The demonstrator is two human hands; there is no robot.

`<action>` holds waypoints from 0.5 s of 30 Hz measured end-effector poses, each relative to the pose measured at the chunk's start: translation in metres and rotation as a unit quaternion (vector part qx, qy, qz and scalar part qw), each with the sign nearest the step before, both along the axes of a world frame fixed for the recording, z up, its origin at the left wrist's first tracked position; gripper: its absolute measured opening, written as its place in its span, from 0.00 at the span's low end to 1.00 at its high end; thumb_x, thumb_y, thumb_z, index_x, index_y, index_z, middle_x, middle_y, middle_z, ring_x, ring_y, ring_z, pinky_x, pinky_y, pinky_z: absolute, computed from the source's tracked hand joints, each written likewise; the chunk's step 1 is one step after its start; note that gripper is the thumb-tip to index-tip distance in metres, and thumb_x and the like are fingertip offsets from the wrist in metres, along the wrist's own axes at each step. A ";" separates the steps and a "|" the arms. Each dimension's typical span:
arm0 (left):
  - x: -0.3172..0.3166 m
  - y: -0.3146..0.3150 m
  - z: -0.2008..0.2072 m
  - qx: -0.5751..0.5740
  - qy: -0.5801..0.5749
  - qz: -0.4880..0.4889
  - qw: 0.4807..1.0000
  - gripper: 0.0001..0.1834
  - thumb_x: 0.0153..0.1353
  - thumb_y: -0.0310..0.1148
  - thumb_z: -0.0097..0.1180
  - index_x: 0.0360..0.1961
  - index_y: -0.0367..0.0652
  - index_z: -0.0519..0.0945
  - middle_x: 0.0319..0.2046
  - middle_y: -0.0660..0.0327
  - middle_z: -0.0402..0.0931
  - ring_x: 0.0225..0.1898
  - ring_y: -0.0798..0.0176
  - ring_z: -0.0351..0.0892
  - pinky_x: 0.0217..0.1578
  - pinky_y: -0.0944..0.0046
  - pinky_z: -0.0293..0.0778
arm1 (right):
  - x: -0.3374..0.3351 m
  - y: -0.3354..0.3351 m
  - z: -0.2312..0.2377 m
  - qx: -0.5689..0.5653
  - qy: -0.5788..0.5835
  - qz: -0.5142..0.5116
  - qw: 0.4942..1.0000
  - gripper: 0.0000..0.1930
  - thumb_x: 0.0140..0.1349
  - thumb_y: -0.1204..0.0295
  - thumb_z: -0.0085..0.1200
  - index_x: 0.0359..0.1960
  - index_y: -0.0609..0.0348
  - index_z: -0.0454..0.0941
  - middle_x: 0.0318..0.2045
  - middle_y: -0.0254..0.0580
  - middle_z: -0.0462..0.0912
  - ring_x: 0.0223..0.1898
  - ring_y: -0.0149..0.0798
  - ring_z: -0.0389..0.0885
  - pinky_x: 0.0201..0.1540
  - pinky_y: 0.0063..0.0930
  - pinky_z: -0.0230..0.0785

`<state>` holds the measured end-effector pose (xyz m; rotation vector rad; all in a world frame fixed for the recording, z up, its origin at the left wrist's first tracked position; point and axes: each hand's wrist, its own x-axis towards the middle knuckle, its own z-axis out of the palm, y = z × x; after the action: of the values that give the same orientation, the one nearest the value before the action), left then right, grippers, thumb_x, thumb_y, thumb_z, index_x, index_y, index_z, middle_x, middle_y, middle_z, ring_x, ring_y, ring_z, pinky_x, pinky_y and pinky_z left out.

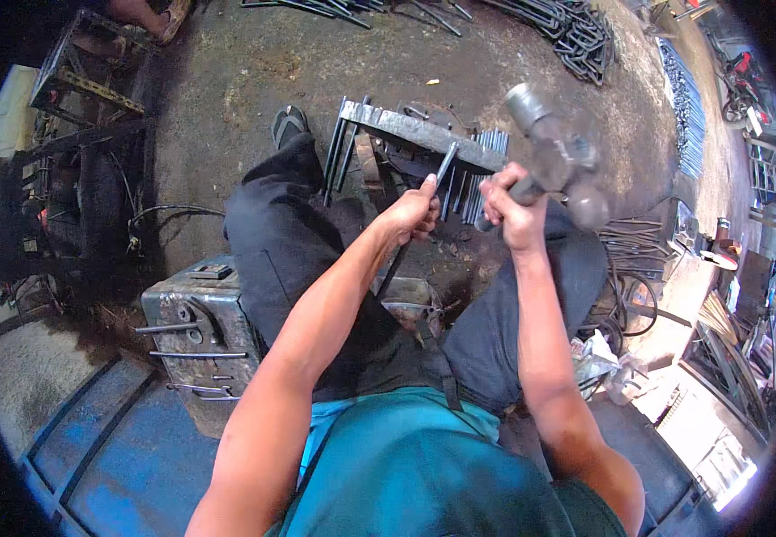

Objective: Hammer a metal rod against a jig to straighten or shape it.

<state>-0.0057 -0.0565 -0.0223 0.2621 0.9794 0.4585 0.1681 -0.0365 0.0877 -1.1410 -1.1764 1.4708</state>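
My left hand [413, 213] is closed around a thin metal rod [447, 164]. The rod's upper end reaches the near edge of a long, worn steel block [397, 125] in front of me; whether it touches is hard to tell. A sledge-like hammer [554, 152] is in my right hand [515, 206], with fingers wrapped round its short handle. The hammer's heavy head is smeared by motion and hangs to the right of the block, apart from the rod. Several straight rods [470, 199] stand or lean below the block, between my knees.
Bent metal bars [576, 45] lie heaped at the far right, and loose rods [316, 9] at the far edge. A scuffed metal box [196, 313] stands by my left thigh. More rods [630, 242] lie past my right knee. A dark metal frame [84, 80] is at left.
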 end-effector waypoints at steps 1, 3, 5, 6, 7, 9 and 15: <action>-0.002 0.001 -0.001 0.007 -0.006 -0.008 1.000 0.30 0.68 0.67 0.33 0.20 0.54 0.60 0.15 0.74 0.50 0.13 0.73 0.47 0.15 0.67 0.45 | 0.001 -0.002 -0.010 -0.030 -0.010 0.005 0.999 0.14 0.58 0.75 0.62 0.20 0.55 0.69 0.13 0.28 0.69 0.14 0.22 0.66 0.17 0.20 0.55; -0.004 0.001 -0.001 0.012 -0.010 -0.016 1.000 0.31 0.68 0.67 0.33 0.19 0.54 0.60 0.14 0.73 0.52 0.13 0.73 0.48 0.14 0.66 0.46 | 0.000 -0.004 -0.034 -0.140 -0.086 0.009 0.986 0.14 0.57 0.72 0.63 0.20 0.56 0.69 0.11 0.30 0.69 0.09 0.26 0.65 0.12 0.25 0.55; -0.002 0.004 0.001 0.008 0.062 0.055 0.997 0.31 0.67 0.68 0.33 0.19 0.56 0.58 0.14 0.74 0.49 0.13 0.72 0.47 0.15 0.66 0.43 | 0.002 -0.001 -0.057 -0.253 -0.236 -0.019 0.938 0.14 0.56 0.72 0.64 0.20 0.56 0.69 0.10 0.30 0.69 0.08 0.26 0.63 0.10 0.27 0.54; -0.009 0.009 0.001 -0.007 0.001 0.083 0.997 0.30 0.68 0.67 0.32 0.18 0.57 0.57 0.14 0.74 0.50 0.12 0.71 0.48 0.15 0.66 0.44 | 0.006 -0.002 -0.064 -0.246 -0.214 -0.018 0.945 0.14 0.55 0.72 0.65 0.20 0.57 0.70 0.10 0.30 0.69 0.07 0.27 0.63 0.10 0.28 0.54; -0.012 0.012 0.003 0.007 0.023 0.063 0.998 0.30 0.68 0.67 0.32 0.17 0.58 0.57 0.14 0.74 0.50 0.12 0.71 0.48 0.15 0.66 0.44 | 0.008 -0.003 -0.069 -0.236 -0.195 -0.004 0.952 0.14 0.55 0.72 0.65 0.20 0.57 0.70 0.10 0.30 0.69 0.07 0.27 0.63 0.10 0.28 0.54; -0.015 0.015 0.005 0.008 0.047 0.032 0.998 0.30 0.68 0.66 0.31 0.18 0.57 0.57 0.14 0.74 0.51 0.13 0.72 0.48 0.15 0.67 0.44 | 0.008 -0.008 -0.072 -0.247 -0.210 -0.036 0.945 0.13 0.54 0.72 0.65 0.21 0.58 0.70 0.10 0.30 0.68 0.07 0.27 0.63 0.10 0.28 0.53; -0.003 0.011 0.004 -0.063 -0.088 -0.011 0.994 0.31 0.68 0.68 0.29 0.18 0.55 0.57 0.13 0.75 0.46 0.12 0.73 0.43 0.15 0.67 0.42 | -0.003 -0.006 -0.028 -0.193 -0.119 -0.046 0.973 0.13 0.55 0.74 0.64 0.21 0.55 0.69 0.10 0.28 0.67 0.09 0.24 0.64 0.11 0.23 0.53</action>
<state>-0.0091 -0.0453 -0.0184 0.1162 0.8289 0.3916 0.1652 -0.0420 0.0599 -1.6537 -0.9997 1.5638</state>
